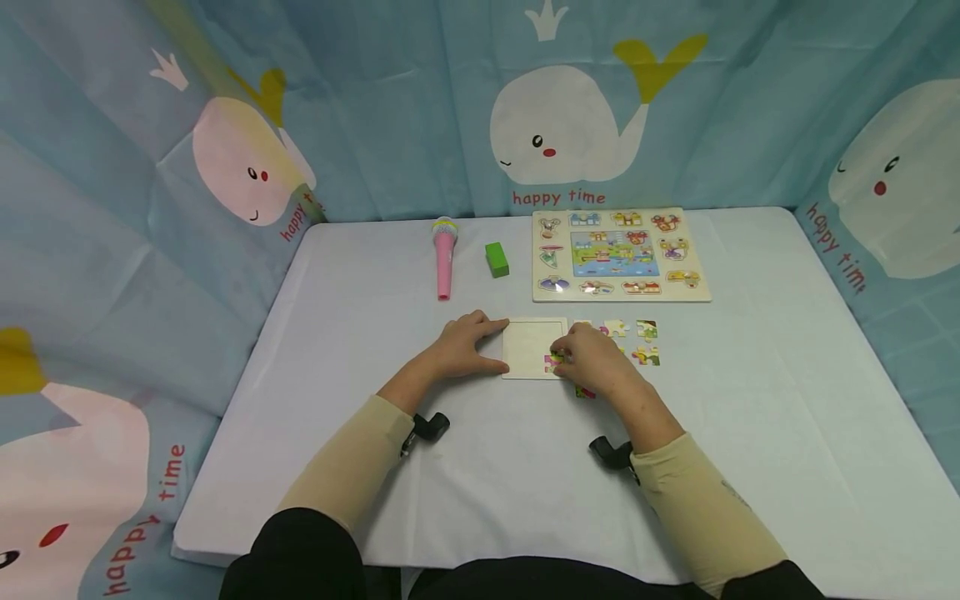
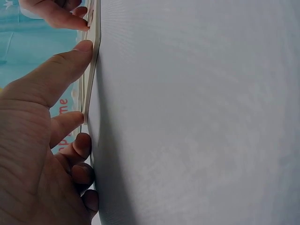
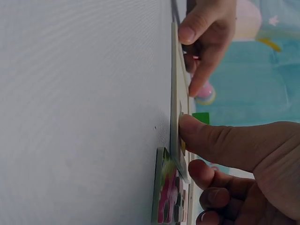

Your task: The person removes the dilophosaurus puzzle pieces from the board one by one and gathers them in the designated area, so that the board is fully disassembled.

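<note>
A pale wooden puzzle frame (image 1: 522, 348) lies flat in front of me. My left hand (image 1: 467, 346) holds its left side, thumb and forefinger spread and touching the two left corners; the other fingers curl loosely in the left wrist view. At the frame's lower right part, my right hand (image 1: 596, 358) pinches a colourful puzzle piece (image 1: 551, 364) between thumb and fingers. In the right wrist view the thumb (image 3: 192, 129) presses at it, and part of the piece is hidden. Right of the frame lie several loose puzzle pieces (image 1: 647, 356), some partly covered by my right hand.
Behind the frame stand a pink toy microphone (image 1: 444, 262) and a green block (image 1: 497, 260). A larger picture puzzle board (image 1: 621, 292) lies at the back right. The white-covered table (image 1: 765, 400) meets a blue whale-print curtain (image 1: 420, 108) at the back and sides.
</note>
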Tool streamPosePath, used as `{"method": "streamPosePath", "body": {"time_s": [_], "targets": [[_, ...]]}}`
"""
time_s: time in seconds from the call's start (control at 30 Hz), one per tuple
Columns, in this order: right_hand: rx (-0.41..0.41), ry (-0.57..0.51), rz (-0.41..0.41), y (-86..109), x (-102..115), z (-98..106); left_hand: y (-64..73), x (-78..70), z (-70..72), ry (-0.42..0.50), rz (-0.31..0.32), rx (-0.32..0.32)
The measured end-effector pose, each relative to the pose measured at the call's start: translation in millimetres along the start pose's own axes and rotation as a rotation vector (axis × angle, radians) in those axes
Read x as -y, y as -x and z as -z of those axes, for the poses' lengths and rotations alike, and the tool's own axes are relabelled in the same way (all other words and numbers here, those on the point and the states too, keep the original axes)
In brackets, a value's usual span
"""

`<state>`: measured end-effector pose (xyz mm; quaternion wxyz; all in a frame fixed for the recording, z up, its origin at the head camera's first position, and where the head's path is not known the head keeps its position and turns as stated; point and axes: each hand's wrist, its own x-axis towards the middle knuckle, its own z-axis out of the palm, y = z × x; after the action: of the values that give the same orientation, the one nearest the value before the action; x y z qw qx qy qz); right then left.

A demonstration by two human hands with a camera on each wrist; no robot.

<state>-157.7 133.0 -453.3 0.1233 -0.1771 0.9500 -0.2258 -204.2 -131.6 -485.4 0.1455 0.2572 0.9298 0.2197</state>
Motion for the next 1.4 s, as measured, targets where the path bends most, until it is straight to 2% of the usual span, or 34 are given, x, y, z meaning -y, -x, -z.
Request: {"method": "streamPosePath", "body": {"time_s": [0.3,0.77,0.9,1.4], "targets": [[-0.041,-0.041,0.004,1.9,3.7,-1.4,0.3,-1.3,0.5,-0.007,0.0,0.003],[-0.09,0.053,0.058,13.9,7.8,0.2,0.2,-1.9,0.5,-0.014,-0.001,0.008],[-0.115,0.057,0.069,21.4,7.6,2.6,0.5,-1.8,0.2,-0.011,-0.006,0.007],[-0.236,-0.044,0.142,61.6,9.8,12.0,-0.1,-1.0,1.2,-0.013,0.002,0.004]]}}
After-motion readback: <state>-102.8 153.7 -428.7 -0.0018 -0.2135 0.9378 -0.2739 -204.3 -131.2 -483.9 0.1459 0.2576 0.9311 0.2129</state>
